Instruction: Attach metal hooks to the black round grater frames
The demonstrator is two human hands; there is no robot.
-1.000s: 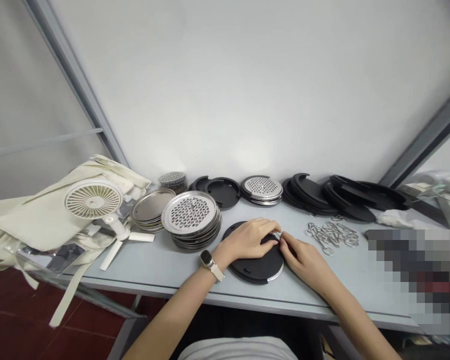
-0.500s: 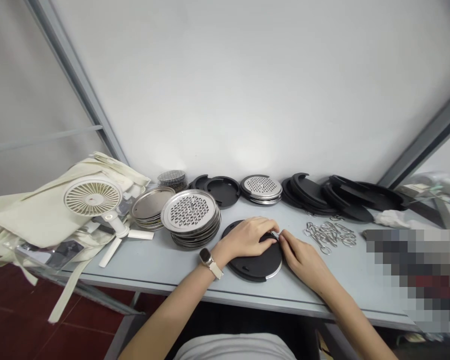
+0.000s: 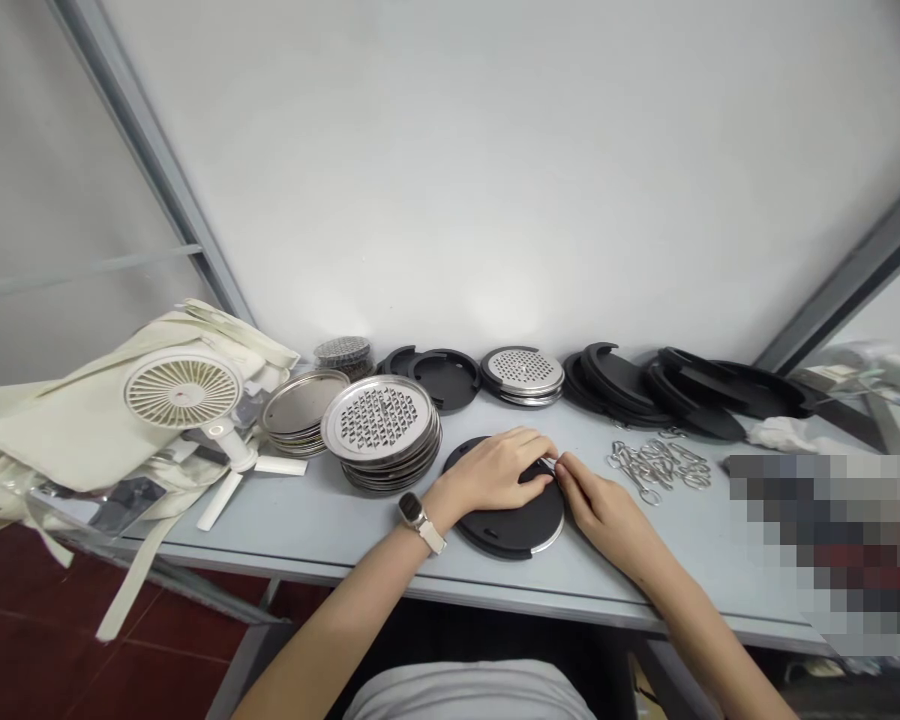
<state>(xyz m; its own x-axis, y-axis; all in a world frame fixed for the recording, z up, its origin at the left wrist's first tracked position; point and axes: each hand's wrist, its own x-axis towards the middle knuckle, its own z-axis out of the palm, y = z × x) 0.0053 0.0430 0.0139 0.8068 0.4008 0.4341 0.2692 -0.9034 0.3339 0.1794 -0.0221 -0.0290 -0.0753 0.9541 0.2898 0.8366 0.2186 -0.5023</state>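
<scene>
A round black holder (image 3: 506, 525) lies near the table's front edge, with a silvery disc rim showing at its lower right. My left hand (image 3: 499, 472) rests over its upper part, thumb and fingers closed round a small metal piece at the holder's right side. Against the same spot, my right hand (image 3: 596, 500) has its thumb and forefinger pinched on that metal piece, which is mostly hidden. To the right lies a heap of metal hooks (image 3: 664, 467). Left of the holder stands a stack of metal grater discs (image 3: 381, 420).
Along the wall are a disc-topped black holder (image 3: 525, 370), more black holders (image 3: 626, 385) and plain metal discs (image 3: 300, 402). A white fan (image 3: 184, 392) stands by cream cloth (image 3: 67, 425) at the left. White tissue (image 3: 780, 433) lies at the right, near a blurred-out area.
The view has shifted very slightly. Both hands stay at the holder's right side, with barely any movement of the fingers.
</scene>
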